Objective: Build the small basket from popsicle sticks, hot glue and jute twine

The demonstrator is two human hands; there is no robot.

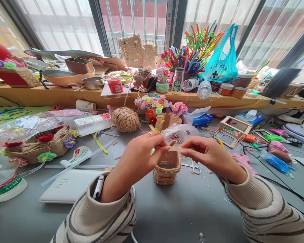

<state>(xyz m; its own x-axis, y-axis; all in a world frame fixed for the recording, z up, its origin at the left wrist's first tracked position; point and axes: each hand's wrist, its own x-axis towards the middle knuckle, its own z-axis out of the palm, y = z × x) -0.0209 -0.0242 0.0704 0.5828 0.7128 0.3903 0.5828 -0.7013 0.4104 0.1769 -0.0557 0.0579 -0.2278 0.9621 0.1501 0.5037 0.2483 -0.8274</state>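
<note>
Both my hands pinch a short, flat, pale-brown strip point(174, 149), one at each end, above a small twine-wrapped basket point(165, 179). Whether the strip is wood or card I cannot tell. My left hand point(142, 152), with a ring on one finger, closes thumb against fingers at the strip's left end. At the other end, the thumb and fingers of my right hand point(207, 152) are pressed together. The basket stands upright on the grey table, its far rim partly hidden by the hands and strip. Just right of it lie small scissors point(194, 167).
A ball of twine point(126, 119) and crocheted flowers point(154, 103) sit beyond the hands. Left are a twine boat-shaped basket point(38, 143), a white power bank point(66, 185) and clear glue sticks. A pink glue gun point(243, 162), cables and a wooden frame point(232, 131) lie right.
</note>
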